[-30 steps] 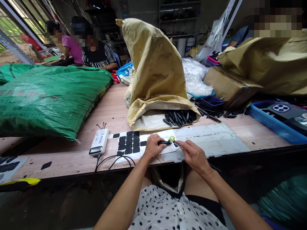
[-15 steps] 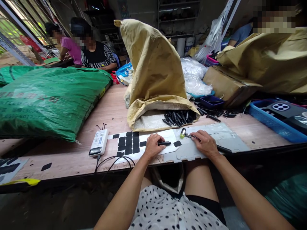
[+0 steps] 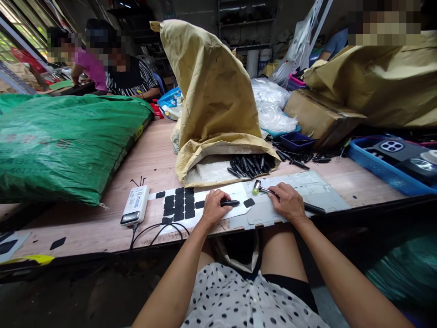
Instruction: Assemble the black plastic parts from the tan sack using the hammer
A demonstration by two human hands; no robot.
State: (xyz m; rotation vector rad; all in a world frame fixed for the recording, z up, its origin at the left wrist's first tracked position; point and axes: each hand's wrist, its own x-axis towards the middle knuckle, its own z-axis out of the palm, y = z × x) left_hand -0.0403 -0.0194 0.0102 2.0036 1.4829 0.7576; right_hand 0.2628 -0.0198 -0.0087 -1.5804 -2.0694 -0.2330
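My left hand is closed around a short black pen-like tube, holding it level over a white sheet. Its free end points right, toward a loose black rounded square. In my right hand is a small hammer with a metal head and a yellow-green face; its dark handle runs back under the palm. The hammer head rests on or just above the grey board, a short way from the black tube. Left of my left hand, black rounded-square pads sit in rows on the white sheet.
A brown paper sack lies open with black tubes in its mouth. A green sack fills the left. A white power bank trails a cable. A blue tray stands right, and two people work beyond the green sack.
The whole view has shifted slightly, so things sit a little further left. Both hands keep their grips on the tube and the hammer, with little movement over the table.
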